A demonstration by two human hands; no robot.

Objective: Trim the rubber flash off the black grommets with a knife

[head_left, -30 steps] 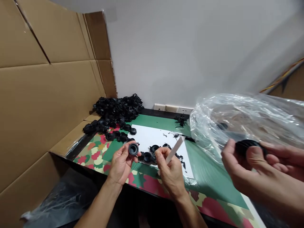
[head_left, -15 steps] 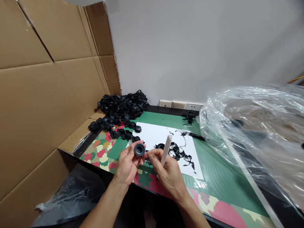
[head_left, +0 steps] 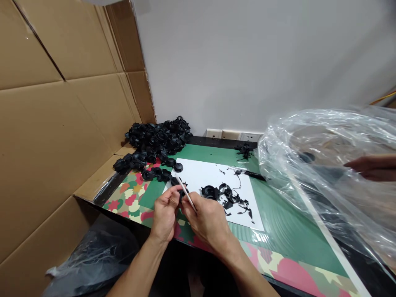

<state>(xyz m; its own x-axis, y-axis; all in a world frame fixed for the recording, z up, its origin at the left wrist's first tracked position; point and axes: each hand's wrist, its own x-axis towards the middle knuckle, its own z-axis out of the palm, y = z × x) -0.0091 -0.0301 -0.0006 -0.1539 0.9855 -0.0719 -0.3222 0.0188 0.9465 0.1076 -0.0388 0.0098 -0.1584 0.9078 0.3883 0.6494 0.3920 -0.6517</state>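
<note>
A person's left hand (head_left: 164,212) pinches a mostly hidden black part (head_left: 182,195), right hand (head_left: 206,214) closed around a slim white stick (head_left: 186,194), the part between both hands, white sheet (head_left: 198,172) with black scraps (head_left: 228,202) beyond, black heap (head_left: 159,135) at back left.

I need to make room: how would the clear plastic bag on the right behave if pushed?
The clear plastic bag is probably floppy: its thin film lies in loose creases. Its glossy sheen suggests it could slide easily. Being see-through film, it is likely light, contents aside.
</note>
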